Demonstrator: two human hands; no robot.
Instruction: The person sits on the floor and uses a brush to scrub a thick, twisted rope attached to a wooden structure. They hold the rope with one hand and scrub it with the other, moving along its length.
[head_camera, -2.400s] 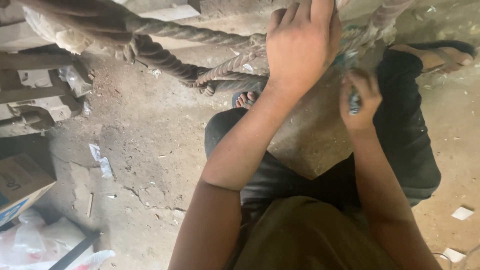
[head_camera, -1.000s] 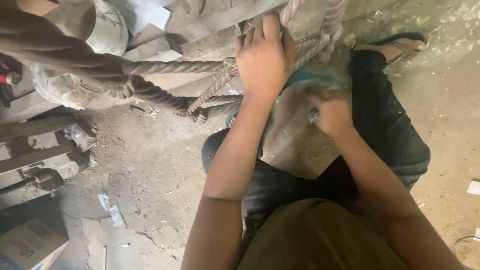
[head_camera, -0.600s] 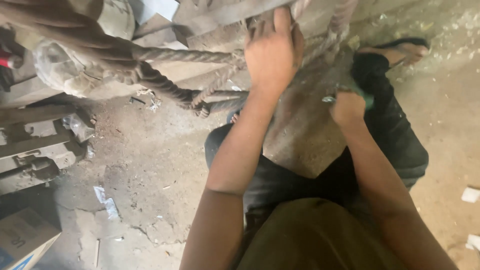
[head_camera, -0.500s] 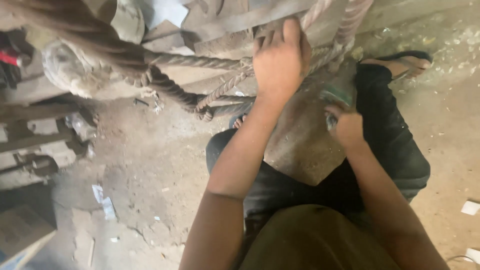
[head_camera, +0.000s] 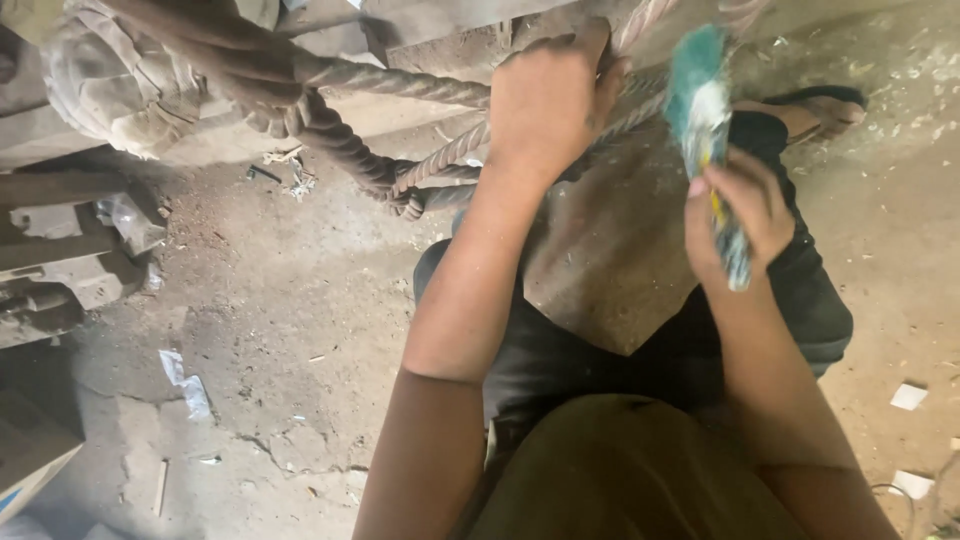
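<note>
My left hand (head_camera: 548, 98) grips a bundle of twisted metal rods (head_camera: 440, 160) at the top of a dusty, flat brown metal plate (head_camera: 610, 270) that rests across my lap. My right hand (head_camera: 738, 212) is shut on the handle of a paint-stained brush (head_camera: 700, 110) with teal and white bristles, held upright just right of the plate's upper edge. The brush head is blurred and sits close to the rods by my left hand.
A thick twisted rod (head_camera: 330, 130) curves from the upper left. A dirty sack-like lump (head_camera: 120, 80) and metal parts (head_camera: 60, 270) lie at left. My sandalled foot (head_camera: 820, 108) is at upper right. Paper scraps (head_camera: 188, 380) lie on the cracked dirt floor.
My right hand has lifted the brush off the plate and raised it upright toward the rods. My left hand has stayed gripping the rods.
</note>
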